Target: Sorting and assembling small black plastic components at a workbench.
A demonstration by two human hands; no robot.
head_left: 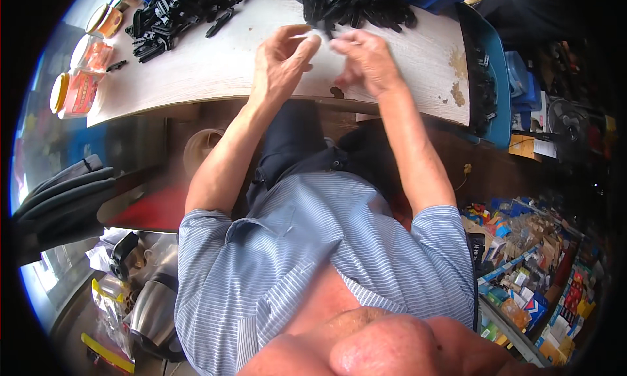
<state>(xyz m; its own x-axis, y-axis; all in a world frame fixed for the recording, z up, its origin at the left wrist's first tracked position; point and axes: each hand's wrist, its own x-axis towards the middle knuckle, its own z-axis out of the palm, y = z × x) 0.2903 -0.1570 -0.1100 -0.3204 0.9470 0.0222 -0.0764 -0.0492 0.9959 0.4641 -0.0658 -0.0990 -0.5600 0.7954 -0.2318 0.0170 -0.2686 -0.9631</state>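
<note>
Striped blue-and-white shirt cloth (313, 226) lies nearest the camera, with dark trousers (294, 138) beyond it, their upper part just below the tabletop (189, 76). Both bare forearms reach up over its near edge, and the hands meet almost fingertip to fingertip above the pale, worn surface.

On the left hand (279, 62), thumb and forefinger come close together around something pale and blurred, too unclear to say whether the grip is clamped on it. The right hand (371, 61) is smeared by motion, its fingers bent toward the left; I cannot tell whether that grip is apart or together. A small black part (328, 33) shows in the gap between the hands, and whether either one holds it is unclear.

Behind them, black parts lie in a left heap (186, 10) and a right heap (356, 7). A stray black part (117, 66) sits beside three lidded jars (81, 92) at the left edge. Past the right edge stands a blue tub (499, 95), with more dark pieces inside.
</note>
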